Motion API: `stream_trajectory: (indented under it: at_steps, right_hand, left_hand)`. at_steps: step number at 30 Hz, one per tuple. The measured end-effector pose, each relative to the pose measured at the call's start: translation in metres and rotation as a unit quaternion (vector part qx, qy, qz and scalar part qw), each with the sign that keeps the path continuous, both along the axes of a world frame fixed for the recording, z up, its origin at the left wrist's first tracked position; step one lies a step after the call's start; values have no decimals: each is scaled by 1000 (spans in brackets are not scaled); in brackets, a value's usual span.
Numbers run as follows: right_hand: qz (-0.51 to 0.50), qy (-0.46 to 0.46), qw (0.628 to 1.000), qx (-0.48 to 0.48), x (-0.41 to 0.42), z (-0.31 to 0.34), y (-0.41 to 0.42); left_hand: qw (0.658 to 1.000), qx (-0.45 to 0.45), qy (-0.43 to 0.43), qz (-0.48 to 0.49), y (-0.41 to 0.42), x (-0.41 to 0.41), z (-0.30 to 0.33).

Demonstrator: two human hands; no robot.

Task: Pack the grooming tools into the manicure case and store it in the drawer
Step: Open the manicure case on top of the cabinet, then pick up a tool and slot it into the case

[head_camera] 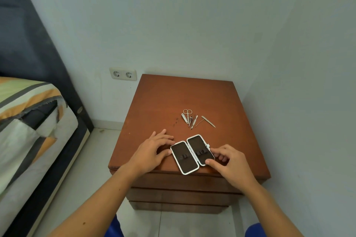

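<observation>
Between the hands, the silver-rimmed, dark-lined manicure case (pixel 189 154) lies open on the brown wooden worktop (pixel 192 92). The left hand (pixel 152 150), loosely spread, touches its rim; the right hand (pixel 227 161) pinches the other half. Keep it flat, since the small steel grooming tools (pixel 192 119) lie just beyond both hands.

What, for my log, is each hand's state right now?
Left hand: open, thumb against the left edge of the manicure case.
Right hand: grip closed, pinching its right half.
</observation>
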State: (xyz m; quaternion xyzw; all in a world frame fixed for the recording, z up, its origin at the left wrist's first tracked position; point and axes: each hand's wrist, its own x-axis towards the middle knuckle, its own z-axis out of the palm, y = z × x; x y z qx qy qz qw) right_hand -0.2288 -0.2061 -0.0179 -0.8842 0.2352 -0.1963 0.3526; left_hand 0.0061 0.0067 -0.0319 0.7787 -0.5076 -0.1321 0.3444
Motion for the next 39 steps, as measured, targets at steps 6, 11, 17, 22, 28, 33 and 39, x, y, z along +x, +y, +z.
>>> stream_trajectory:
  at_steps: [6,11,17,22,28,33,39]
  right_hand:
    - [-16,-6,1000,18,-4,-6,13]
    - [-52,-18,998,-6,-2,-10,26]
    - [-54,-37,998,-16,-2,-14,27]
    - [-45,-15,998,31,-5,-3,23]
    - [-64,4,995,71,33,23,-17]
    - [-45,20,998,45,102,35,-36]
    - [-23,89,996,5,153,29,-45]
  left_hand:
    - [998,29,-34,-43,-7,19,3]
    - [998,21,-45,-47,-16,25,0]
    - [999,-24,-25,-32,-17,25,-13]
    - [999,-25,-28,-24,-17,25,-15]
    - [999,-18,-34,-14,-17,24,-16]
    - [999,-38,-20,1,-18,24,-18]
    - [999,-42,-16,13,-19,25,-18]
